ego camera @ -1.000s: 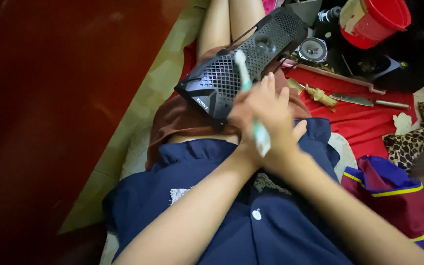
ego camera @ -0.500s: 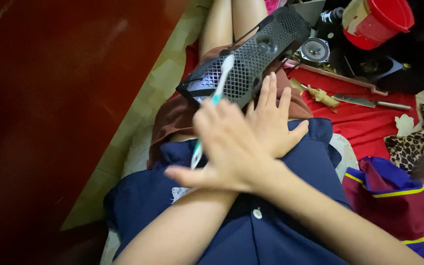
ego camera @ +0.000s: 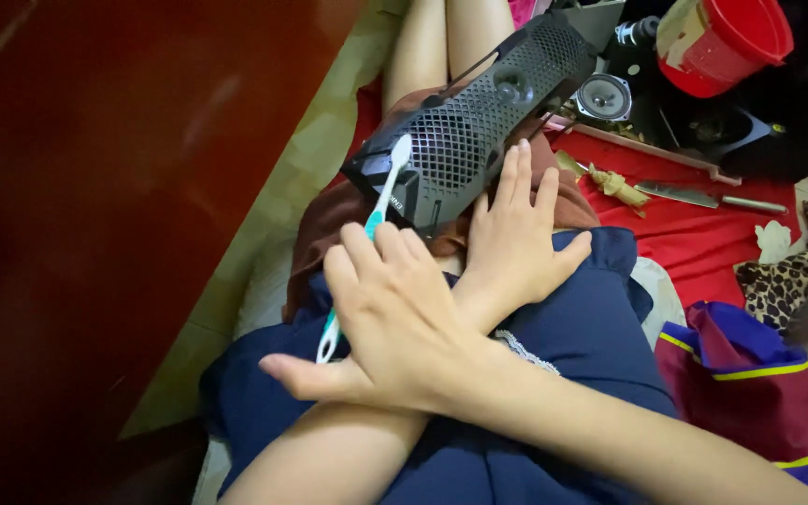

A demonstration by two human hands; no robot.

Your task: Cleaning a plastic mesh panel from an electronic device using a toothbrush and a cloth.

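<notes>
I see the two forearms crossed over the lap. The right hand, whose arm comes in from the lower right, lies on top and reaches to the left; its fingers curl around the handle of a white and teal toothbrush, with the thumb stuck out to the left. The toothbrush slants up and to the right, and its white head rests against the near left end of a black perforated speaker case. That case lies across the thighs, running from the near left to the far right, with a round speaker cone showing through the mesh.

The left hand, whose arm comes from the lower left and passes under the other, lies flat with its fingers spread, palm down on the brown shorts, fingertips touching the near edge of the case. It grips nothing.

Farther right on a red cloth lie a knife and a loose round speaker. A red bucket stands at the far right. A folded blue and maroon bag sits near right
</notes>
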